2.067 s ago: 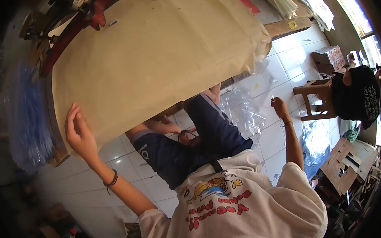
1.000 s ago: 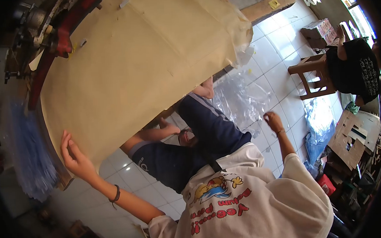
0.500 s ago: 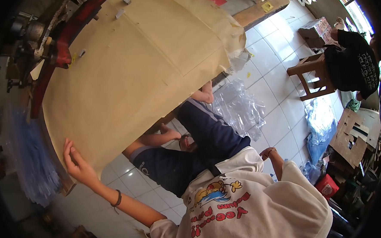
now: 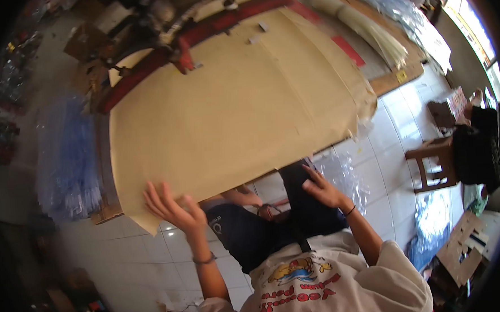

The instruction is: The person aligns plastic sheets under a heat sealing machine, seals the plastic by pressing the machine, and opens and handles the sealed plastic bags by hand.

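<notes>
A large brown paper sheet (image 4: 214, 118) covers the table in front of me. My left hand (image 4: 176, 210), slightly blurred, is over its near left edge with fingers spread. I cannot tell whether it touches the paper. My right hand (image 4: 324, 190) hovers above my thigh, just off the sheet's near edge, fingers apart and nothing held. Small grey metal pieces (image 4: 262, 26) lie on the far part of the paper. Along its far left side runs a red metal bar (image 4: 144, 77) with machine parts behind it.
Stacked clear bluish plastic (image 4: 67, 165) lies left of the sheet. A pale bundle of strips (image 4: 362, 28) and more plastic (image 4: 395, 13) sit at the back right. Plastic sheets (image 4: 341, 176) cover some floor tiles. Another person in black (image 4: 476, 150) is by a brown stool (image 4: 434, 163).
My view has turned, so the table and sheet appear farther right. My left hand has come off the sheet's left corner with fingers spreading. My right hand has moved forward from my hip.
</notes>
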The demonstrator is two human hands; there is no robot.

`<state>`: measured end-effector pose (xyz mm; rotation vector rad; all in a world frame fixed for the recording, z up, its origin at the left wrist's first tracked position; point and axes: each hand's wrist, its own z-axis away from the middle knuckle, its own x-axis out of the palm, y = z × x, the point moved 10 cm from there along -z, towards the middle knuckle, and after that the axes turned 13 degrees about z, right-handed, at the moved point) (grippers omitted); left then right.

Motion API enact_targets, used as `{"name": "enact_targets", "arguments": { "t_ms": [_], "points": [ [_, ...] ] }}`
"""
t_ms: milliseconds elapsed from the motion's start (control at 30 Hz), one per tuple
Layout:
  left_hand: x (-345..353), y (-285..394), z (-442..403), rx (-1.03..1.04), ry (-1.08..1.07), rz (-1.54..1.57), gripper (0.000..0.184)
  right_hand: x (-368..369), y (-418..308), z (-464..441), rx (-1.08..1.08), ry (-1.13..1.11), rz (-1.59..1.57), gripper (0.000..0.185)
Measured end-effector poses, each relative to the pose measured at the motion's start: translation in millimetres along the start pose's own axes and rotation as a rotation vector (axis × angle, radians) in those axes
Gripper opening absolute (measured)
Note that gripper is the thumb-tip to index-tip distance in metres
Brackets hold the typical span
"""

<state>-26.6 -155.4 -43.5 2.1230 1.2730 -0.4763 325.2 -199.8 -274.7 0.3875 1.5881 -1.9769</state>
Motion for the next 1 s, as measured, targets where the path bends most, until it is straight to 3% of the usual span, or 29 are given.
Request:
{"name": "enact_targets", "arguments": {
  "t_ms": [67, 133, 167, 200, 233, 300, 367, 433, 533, 633, 733, 833, 867, 967, 1000],
  "points": [
    [8.6, -10.0, 47.2, -0.075, 0.062, 0.083, 0.058, -6.6, -22.0, -25.2, -0.006, 0.082, 0.476, 0.091],
    [49.5, -31.3, 110.5, -0.361, -0.403, -0.113, 0.062, -21.6, -28.5, -48.8, 0.105, 0.148, 0.763, 0.100],
    [78.4, -59.2, 175.2, -0.445, -0.552, 0.018, 0.062, -34.5, -22.5, -57.1, 0.072, 0.344, 0.838, 0.079],
    [72.9, -47.9, 181.4, -0.604, -0.656, -0.111, 0.060, -43.1, -3.3, -72.5, 0.019, 0.354, 0.687, 0.065],
    [71.9, -55.9, 183.3, -0.638, -0.623, -0.109, 0.060, -56.1, 13.8, -88.0, -0.038, 0.361, 0.535, 0.052],
    [67.0, -75.7, 197.5, -0.716, -0.568, -0.106, 0.058, -89.1, 50.5, -89.1, 0.062, 0.502, 0.611, 0.033],
    [69.4, -103.1, 199.1, -0.832, -0.545, -0.106, 0.055, -103.2, 138.6, -112.7, -0.088, 0.546, 0.647, 0.039],
    [73.4, -139.9, 201.5, -0.803, -0.486, -0.143, 0.053, -122.2, 198.9, -109.8, -0.222, 0.635, 0.459, 0.045],
    [78.1, -198.4, 204.4, -0.793, -0.465, -0.119, 0.047, -153.1, 255.4, -104.3, 0.009, 0.581, 0.551, 0.047],
    [88.3, -257.8, 206.1, -0.997, -0.589, -0.039, 0.048, -173.0, 305.8, -88.8, 0.296, 0.483, 0.674, 0.050],
    [98.3, -284.5, 198.4, -0.848, -0.699, -0.048, 0.046, -185.0, 334.0, -66.0, 0.483, 0.403, 0.767, 0.052],
    [118.1, -343.5, 245.6, -0.749, -0.670, -0.103, 0.021, -187.6, 342.6, -58.7, 0.532, 0.327, 0.848, 0.055],
    [122.4, -351.1, 253.6, -0.713, -0.664, -0.122, 0.016, -185.8, 334.8, -60.3, 0.504, 0.269, 0.878, 0.065],
    [123.4, -355.6, 264.0, -0.934, -0.858, -0.099, 0.049, -191.2, 326.7, -49.2, 0.555, 0.479, 0.618, 0.064],
    [121.5, -355.8, 264.5, -0.979, -0.904, -0.109, 0.048, -189.8, 312.0, -24.3, 0.560, 0.477, 0.618, 0.064]
  ]
}}
